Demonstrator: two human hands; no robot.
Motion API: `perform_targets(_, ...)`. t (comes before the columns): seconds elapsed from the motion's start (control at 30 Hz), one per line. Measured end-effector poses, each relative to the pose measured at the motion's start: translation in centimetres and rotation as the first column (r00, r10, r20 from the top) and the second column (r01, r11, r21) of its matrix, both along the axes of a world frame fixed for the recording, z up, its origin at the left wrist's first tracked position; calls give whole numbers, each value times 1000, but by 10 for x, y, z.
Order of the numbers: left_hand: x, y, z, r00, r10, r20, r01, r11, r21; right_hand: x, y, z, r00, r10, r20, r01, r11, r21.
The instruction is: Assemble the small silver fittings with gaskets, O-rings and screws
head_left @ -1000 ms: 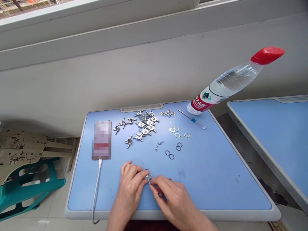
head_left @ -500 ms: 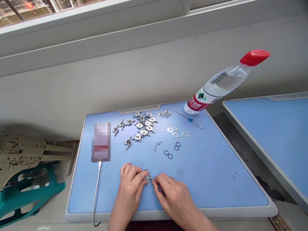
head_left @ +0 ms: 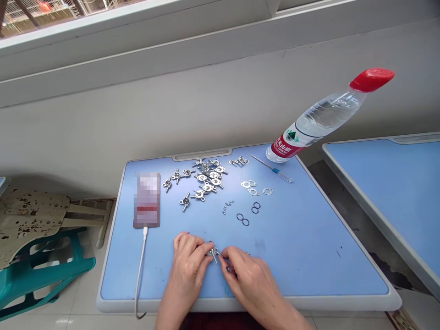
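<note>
Near the table's front edge, my left hand [head_left: 190,261] is closed, pinching a small silver metal fitting [head_left: 213,255] with thin stems between thumb and fingertips. My right hand [head_left: 248,275] is closed beside it on the right, around a slim screwdriver [head_left: 231,269]. Most of the screwdriver is hidden by the fingers; its thin tip reaches the fitting's right side. A bit of metal [head_left: 247,253] shows behind my right hand, too small to name. Beyond the hands lie tiny screws [head_left: 225,208], black rubber rings [head_left: 242,219] and flat oval metal plates [head_left: 252,192].
Several similar metal fittings [head_left: 208,176] lie heaped at the back. A phone [head_left: 148,201] with a white cable [head_left: 140,270] lies at left. A second screwdriver [head_left: 275,170] and a red-capped water bottle [head_left: 309,126] occupy the back right of the blue table [head_left: 309,256].
The view has shifted slightly, so the table's contents appear a little to the right. Both hands keep nearly the same pose at the fitting.
</note>
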State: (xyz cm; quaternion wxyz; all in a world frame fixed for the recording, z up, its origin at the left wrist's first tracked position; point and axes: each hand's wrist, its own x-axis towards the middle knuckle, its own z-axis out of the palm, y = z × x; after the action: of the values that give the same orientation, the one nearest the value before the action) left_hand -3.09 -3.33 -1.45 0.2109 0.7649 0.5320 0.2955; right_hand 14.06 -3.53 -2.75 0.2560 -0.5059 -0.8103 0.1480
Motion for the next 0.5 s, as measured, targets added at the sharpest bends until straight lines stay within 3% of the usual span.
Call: perform_targets(0.5, -1, 0, 3, 1000, 20, -2, -20, 999, -25, 0, -1, -2, 1000, 7, -4, -7, 1000, 25)
